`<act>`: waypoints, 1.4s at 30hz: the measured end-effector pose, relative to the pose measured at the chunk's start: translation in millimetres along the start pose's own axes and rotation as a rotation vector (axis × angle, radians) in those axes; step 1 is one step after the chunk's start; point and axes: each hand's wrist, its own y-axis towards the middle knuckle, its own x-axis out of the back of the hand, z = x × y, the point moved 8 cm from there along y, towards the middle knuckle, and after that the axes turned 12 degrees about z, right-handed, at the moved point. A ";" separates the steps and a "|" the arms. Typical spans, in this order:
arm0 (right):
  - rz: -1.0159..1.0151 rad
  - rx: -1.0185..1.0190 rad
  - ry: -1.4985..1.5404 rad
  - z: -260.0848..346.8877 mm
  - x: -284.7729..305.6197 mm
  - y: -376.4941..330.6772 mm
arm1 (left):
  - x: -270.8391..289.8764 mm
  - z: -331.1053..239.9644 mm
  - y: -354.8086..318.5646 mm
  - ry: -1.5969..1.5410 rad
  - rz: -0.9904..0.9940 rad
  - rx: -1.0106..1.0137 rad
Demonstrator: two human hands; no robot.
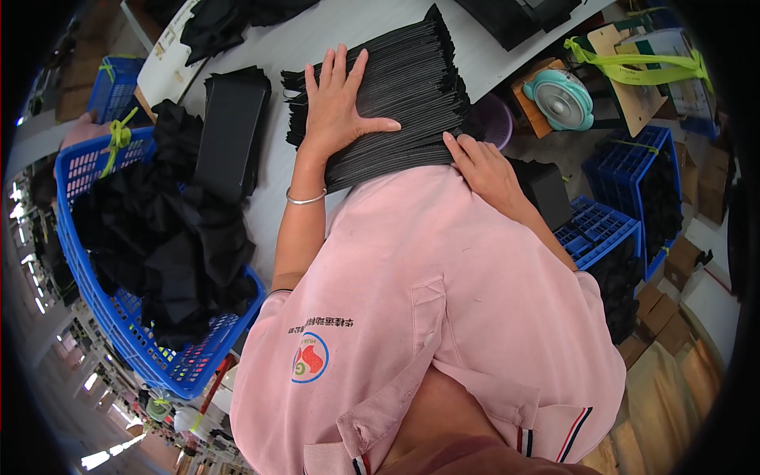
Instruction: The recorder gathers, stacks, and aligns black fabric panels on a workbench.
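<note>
A thick row of thin black fabric pieces (pixel 404 71), packed edge to edge, lies on the pale table right against my front. My left hand (pixel 336 111) rests flat across its left part, fingers spread and thumb stretched to the right. At the near right corner, my right hand (pixel 487 170) has its fingers bent closely against the edge of the pieces. Its thumb is hidden, and the fingers seem to grip the outermost layers. Left of the row lies a separate neat black stack (pixel 232 131).
On the left stands a blue plastic basket (pixel 70 210) heaped with black cloth (pixel 170 237). A teal fan (pixel 560 99), a purple tub (pixel 495 120) and blue crates (pixel 598 229) are at the right. More black cloth (pixel 218 28) lies on the table's far side.
</note>
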 end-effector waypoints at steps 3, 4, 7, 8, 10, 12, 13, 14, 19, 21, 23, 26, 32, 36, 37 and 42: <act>-0.004 0.007 0.008 -1.4 -2.7 -3.0 | -0.5 0.5 -0.5 0.003 -0.002 -0.002; 0.005 -0.007 0.026 -2.7 -3.9 -3.6 | -0.6 0.5 -0.5 0.003 -0.004 -0.002; -0.023 -0.023 0.033 -4.2 -1.6 -4.0 | -1.1 0.1 -0.7 0.003 0.000 -0.001; -0.023 -0.022 0.032 -4.3 -2.0 -4.0 | -1.3 0.1 -0.8 -0.002 0.002 0.000; -0.056 -0.018 0.055 -4.5 -0.8 -4.8 | -1.8 0.5 -0.8 -0.006 0.003 0.000; -0.050 -0.011 0.029 -5.5 -4.5 -6.2 | -1.7 0.6 -0.7 -0.004 0.001 -0.002; -0.044 -0.003 0.003 -5.3 -5.9 -6.5 | -1.2 0.4 -0.3 -0.003 0.002 -0.002; -0.045 -0.004 0.003 -5.5 -5.7 -6.4 | -0.8 0.1 0.1 0.000 0.003 -0.001; -0.004 -0.018 -0.030 -5.7 -9.9 -5.7 | -0.9 1.2 0.2 0.003 0.003 0.004; 0.002 -0.023 -0.028 -6.4 -12.1 -6.4 | -1.5 1.4 0.1 0.002 0.007 0.007; 0.008 -0.027 -0.027 -6.9 -12.6 -5.9 | -1.3 1.2 0.4 0.002 0.004 0.005; 0.010 -0.038 -0.024 -6.6 -11.0 -4.3 | -1.2 0.3 0.1 0.002 0.004 0.004; 0.029 -0.058 -0.015 -5.0 -4.9 3.5 | -0.9 0.1 -0.3 0.003 0.003 0.006; -0.013 -0.094 0.014 -6.5 -0.8 8.5 | -0.2 -0.1 -0.2 -0.005 0.002 0.006; 0.009 -0.106 0.019 -7.7 -2.7 9.3 | -0.2 -0.1 -0.3 -0.005 0.002 0.007; 0.018 -0.105 -0.004 -8.1 -5.6 9.5 | -0.7 0.1 0.0 -0.006 0.007 0.010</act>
